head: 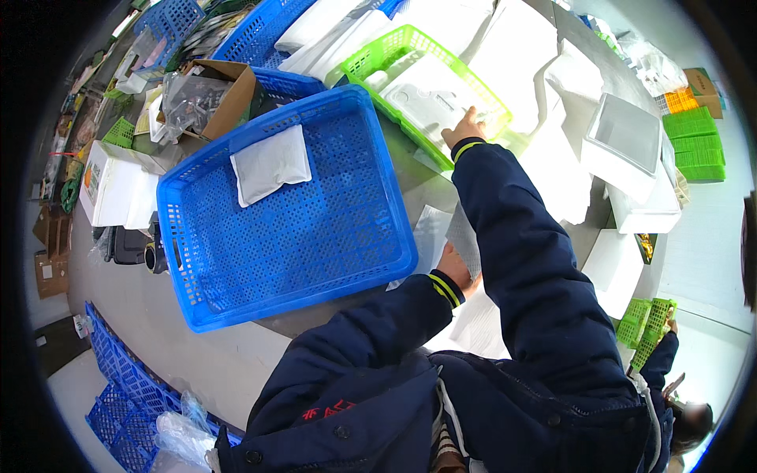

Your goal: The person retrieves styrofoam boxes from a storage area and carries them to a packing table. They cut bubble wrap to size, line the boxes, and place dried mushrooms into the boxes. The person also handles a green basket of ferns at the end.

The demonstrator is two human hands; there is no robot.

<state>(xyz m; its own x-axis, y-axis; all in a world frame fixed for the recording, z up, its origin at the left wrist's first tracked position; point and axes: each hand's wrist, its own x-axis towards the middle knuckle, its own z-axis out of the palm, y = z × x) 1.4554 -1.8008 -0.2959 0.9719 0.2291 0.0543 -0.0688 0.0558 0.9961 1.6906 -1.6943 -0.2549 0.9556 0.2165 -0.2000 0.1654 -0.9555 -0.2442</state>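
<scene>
My right hand (466, 130) reaches over the near rim of a bright green plastic basket (408, 127). White packs with grey print (429, 94) lie inside, right by its fingers. Whether those fingers grip anything is hard to see in the glare. Lower down, my left hand (455, 267) grips a whitish textured packaging sleeve (465, 236), partly hidden behind my right forearm. A translucent sheet (430, 230) lies beside that hand. To the left stands a large blue perforated crate (284, 236) with one sealed white padded pouch (271, 165) in it.
Stacked white sheets (514, 59) cover the table's far right. White lidded boxes (624, 142) stand at right. An open cardboard carton (227, 100) of bagged parts sits behind the crate. Folded blue crates (127, 402) are lower left. Another person's sleeve (659, 355) shows lower right, beside green baskets.
</scene>
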